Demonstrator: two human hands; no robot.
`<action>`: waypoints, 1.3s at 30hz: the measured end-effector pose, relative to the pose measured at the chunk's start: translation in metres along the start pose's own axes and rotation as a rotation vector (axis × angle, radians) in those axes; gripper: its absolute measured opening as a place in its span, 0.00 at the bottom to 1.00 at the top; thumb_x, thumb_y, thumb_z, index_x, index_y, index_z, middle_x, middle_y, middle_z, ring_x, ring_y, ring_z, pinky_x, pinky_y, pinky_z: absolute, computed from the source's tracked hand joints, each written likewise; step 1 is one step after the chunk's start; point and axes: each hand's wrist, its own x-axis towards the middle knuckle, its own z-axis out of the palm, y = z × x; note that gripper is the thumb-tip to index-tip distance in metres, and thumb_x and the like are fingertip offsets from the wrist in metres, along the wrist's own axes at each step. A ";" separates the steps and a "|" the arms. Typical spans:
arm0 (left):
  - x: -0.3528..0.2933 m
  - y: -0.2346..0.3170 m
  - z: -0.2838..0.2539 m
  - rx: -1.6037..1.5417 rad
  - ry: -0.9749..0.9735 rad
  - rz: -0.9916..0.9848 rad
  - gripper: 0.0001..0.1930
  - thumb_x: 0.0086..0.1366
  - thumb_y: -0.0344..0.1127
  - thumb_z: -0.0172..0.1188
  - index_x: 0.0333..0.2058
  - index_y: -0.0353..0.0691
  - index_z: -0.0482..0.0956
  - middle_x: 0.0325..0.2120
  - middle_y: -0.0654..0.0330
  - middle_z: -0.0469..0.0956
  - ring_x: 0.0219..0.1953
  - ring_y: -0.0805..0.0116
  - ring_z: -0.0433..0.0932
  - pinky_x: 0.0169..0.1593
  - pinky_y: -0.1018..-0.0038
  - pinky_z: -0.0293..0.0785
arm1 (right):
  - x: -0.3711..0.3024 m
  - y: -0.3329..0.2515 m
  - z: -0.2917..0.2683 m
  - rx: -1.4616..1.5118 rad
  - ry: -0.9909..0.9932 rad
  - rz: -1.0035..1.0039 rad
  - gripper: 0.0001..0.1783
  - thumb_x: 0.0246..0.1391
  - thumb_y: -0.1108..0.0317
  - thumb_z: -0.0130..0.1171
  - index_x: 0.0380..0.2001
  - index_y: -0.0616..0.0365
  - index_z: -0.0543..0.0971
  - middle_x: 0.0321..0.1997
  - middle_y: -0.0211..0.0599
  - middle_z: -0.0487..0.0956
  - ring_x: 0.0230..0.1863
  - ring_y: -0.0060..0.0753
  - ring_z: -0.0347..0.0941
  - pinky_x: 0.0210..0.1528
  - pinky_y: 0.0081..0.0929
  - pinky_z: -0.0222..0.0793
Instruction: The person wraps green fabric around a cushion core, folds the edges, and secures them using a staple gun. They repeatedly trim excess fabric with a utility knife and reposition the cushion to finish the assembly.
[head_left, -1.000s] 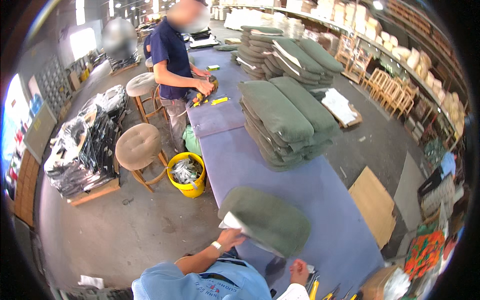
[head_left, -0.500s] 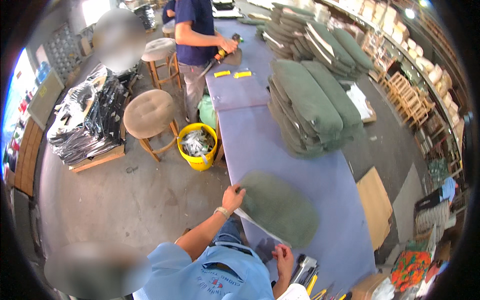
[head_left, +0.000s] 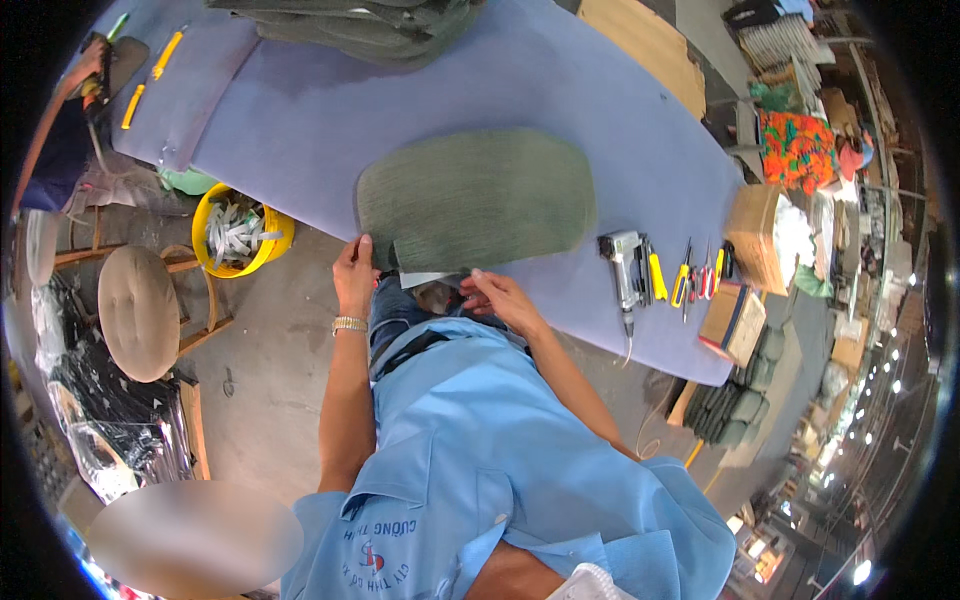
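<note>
A dark green fabric seat pad (head_left: 475, 195) with rounded ends lies on the blue-grey covered table, close to its near edge. At the pad's near left corner, my left hand (head_left: 353, 275) is closed, with a bit of the dark edge at its fingertips. A white strip (head_left: 422, 279) shows below the near edge, between my hands. My right hand (head_left: 500, 303) is by the near edge at the middle, fingers bent but apart. Its upper fingertip is at the pad's edge; whether it touches cannot be made out.
A stack of green pads (head_left: 360, 28) stands at the far side. To the right lie a pneumatic stapler (head_left: 622, 262), yellow-handled tools (head_left: 682, 284) and a cardboard box (head_left: 755, 225). A yellow bucket of scraps (head_left: 278, 248) and a tufted stool (head_left: 140, 312) stand left. A co-worker's arm shows far left.
The view has swung down and to the right. The pad now lies crosswise before me. My right hand has come from beside the tools to the pad's near edge; my left stays at its corner.
</note>
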 end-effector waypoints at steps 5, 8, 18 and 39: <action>0.022 0.011 -0.002 0.079 -0.142 -0.048 0.33 0.70 0.62 0.58 0.48 0.29 0.81 0.35 0.54 0.81 0.34 0.69 0.80 0.33 0.73 0.83 | 0.001 -0.008 0.052 0.193 0.086 -0.048 0.25 0.72 0.46 0.52 0.47 0.60 0.77 0.45 0.42 0.83 0.38 0.29 0.81 0.40 0.29 0.79; 0.031 0.032 -0.008 0.218 -0.180 -0.100 0.36 0.69 0.64 0.58 0.48 0.28 0.80 0.36 0.52 0.81 0.36 0.67 0.82 0.34 0.70 0.86 | 0.001 -0.007 0.069 0.344 0.225 -0.110 0.22 0.72 0.47 0.51 0.45 0.58 0.74 0.45 0.42 0.83 0.37 0.31 0.82 0.40 0.30 0.79; 0.019 0.057 0.015 0.180 -0.240 0.012 0.49 0.66 0.75 0.51 0.52 0.21 0.75 0.46 0.40 0.80 0.51 0.51 0.80 0.53 0.61 0.77 | -0.002 -0.048 0.108 0.344 0.191 -0.124 0.32 0.70 0.40 0.51 0.32 0.63 0.80 0.25 0.39 0.82 0.18 0.24 0.75 0.23 0.22 0.72; -0.027 0.115 0.022 -0.373 -0.462 -0.512 0.36 0.71 0.68 0.53 0.53 0.34 0.74 0.37 0.55 0.80 0.36 0.61 0.82 0.24 0.69 0.72 | -0.057 -0.135 0.105 -0.361 0.498 -0.287 0.32 0.70 0.46 0.55 0.21 0.64 0.79 0.21 0.38 0.80 0.23 0.25 0.75 0.28 0.25 0.70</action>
